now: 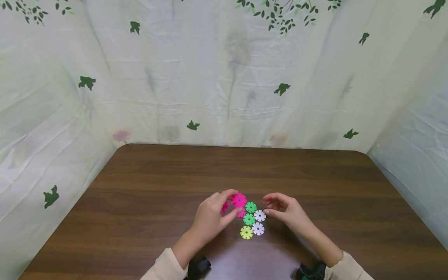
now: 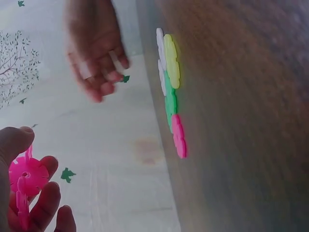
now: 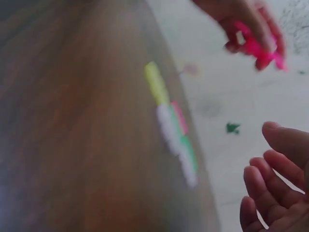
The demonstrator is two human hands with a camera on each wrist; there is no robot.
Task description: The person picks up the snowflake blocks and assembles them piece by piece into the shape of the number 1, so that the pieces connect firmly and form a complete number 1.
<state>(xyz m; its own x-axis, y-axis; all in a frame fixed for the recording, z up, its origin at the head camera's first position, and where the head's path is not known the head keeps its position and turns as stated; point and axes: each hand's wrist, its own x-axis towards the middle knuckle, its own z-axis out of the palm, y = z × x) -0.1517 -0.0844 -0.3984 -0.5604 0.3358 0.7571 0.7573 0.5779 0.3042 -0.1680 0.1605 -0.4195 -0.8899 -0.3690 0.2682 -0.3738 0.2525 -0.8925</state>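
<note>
My left hand [image 1: 210, 217] pinches a small cluster of joined pink notched discs [image 2: 30, 176] between thumb and fingers, raised above the table. Some of the discs stand at right angles to each other. My right hand [image 1: 289, 213] hangs in the air with relaxed, slightly bent fingers and holds nothing. Between the hands, flat on the table, lie a yellow notched disc [image 1: 246, 232], two white discs [image 1: 258, 228], two green discs [image 1: 249, 219] and a single pink disc [image 2: 179, 137]. They lie close together, edge to edge.
The brown wooden table [image 1: 147, 186] has rounded far corners. Behind it and at both sides hangs a pale curtain [image 1: 196, 77] with green leaf and bird prints. Black wrist devices [image 1: 198, 267] show below both forearms, near the cream sleeves [image 1: 166, 266].
</note>
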